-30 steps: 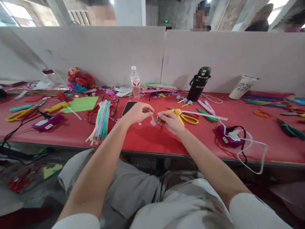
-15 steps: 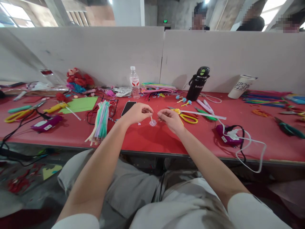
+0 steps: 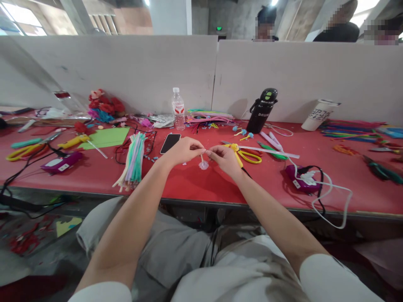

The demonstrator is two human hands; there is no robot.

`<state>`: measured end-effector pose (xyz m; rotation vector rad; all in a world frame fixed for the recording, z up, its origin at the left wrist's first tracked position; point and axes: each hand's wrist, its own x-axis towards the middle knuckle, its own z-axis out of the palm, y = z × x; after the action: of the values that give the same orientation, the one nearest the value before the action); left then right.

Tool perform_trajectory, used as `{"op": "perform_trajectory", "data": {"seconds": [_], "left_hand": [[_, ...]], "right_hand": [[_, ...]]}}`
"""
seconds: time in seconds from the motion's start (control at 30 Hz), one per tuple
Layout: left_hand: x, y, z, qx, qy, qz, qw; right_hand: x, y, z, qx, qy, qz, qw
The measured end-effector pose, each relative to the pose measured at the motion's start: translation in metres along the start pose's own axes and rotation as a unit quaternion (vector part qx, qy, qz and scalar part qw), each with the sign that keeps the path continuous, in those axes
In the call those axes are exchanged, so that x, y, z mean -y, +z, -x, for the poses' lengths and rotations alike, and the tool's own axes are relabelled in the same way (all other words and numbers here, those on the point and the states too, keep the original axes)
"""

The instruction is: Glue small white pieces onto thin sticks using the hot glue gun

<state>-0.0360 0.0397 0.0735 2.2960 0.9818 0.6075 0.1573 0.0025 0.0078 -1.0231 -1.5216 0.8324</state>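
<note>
A small pale purple flower (image 3: 203,165) on a short cream stem hangs head down over the red table. My left hand (image 3: 188,149) pinches the stem between thumb and fingertips. My right hand (image 3: 224,157) is closed in a pinch, its fingertips meeting those of my left hand just above the flower. Whatever lies between the right fingertips is too small to make out. Close to my right hand lie a yellow glue gun (image 3: 236,156) and yellow-handled scissors (image 3: 250,157). A black phone (image 3: 170,143) rests behind my left wrist.
A bundle of pastel pipe cleaners (image 3: 134,161) lies left of my left forearm. Toward the partition stand a water bottle (image 3: 178,110), a black flask (image 3: 262,111) and a white cup (image 3: 319,115). Small blue flowers (image 3: 247,136) lie before the flask. Purple power strips (image 3: 302,179) with cables sit at both sides.
My right hand has moved slightly left, so its fingertips now meet my left fingertips. The flower has shifted a little to the right and down with my left hand.
</note>
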Motion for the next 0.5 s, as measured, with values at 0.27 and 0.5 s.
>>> {"op": "perform_trajectory", "data": {"seconds": [0.27,0.5], "left_hand": [[0.0015,0.0039,-0.0004,0.001,-0.010,0.002,1.000],[0.0026,0.0061,-0.0001,-0.006,0.005,-0.012,1.000]], "right_hand": [[0.0030,0.0015,0.0007,-0.015,-0.006,0.008,1.000],[-0.0001,0.0017,0.0004,-0.001,-0.009,0.010,1.000]]}}
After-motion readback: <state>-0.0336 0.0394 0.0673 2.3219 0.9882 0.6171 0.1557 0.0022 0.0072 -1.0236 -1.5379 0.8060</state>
